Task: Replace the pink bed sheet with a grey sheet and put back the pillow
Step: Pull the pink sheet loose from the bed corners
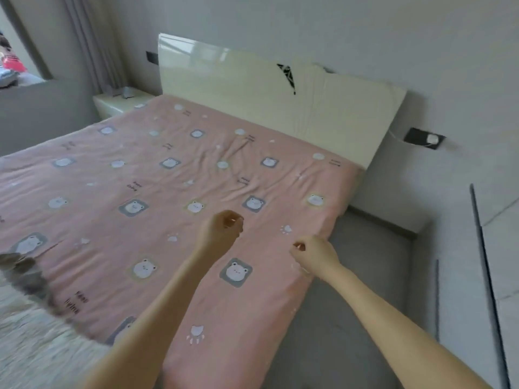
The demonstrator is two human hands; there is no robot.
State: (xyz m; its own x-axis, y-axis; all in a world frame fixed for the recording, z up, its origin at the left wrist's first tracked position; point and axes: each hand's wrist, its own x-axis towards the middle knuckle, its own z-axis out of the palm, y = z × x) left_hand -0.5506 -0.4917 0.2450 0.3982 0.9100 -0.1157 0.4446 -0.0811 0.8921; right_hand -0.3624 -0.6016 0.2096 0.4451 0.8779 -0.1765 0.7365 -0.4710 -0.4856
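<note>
The pink bed sheet (157, 181), printed with small bear faces, lies spread over the whole mattress up to the cream headboard (233, 88). My left hand (222, 228) hovers over the sheet near the bed's right side, fingers curled shut with nothing in them. My right hand (313, 255) is at the sheet's right edge, fingers also curled; whether it pinches the fabric is unclear. No pillow and no grey sheet are in view.
A pale fluffy blanket with a grey-brown part (31, 327) lies bunched at the bed's lower left. A cream nightstand (120, 101) stands left of the headboard. Grey floor (365, 276) runs along the bed's right side, beside white wardrobe doors (494, 248).
</note>
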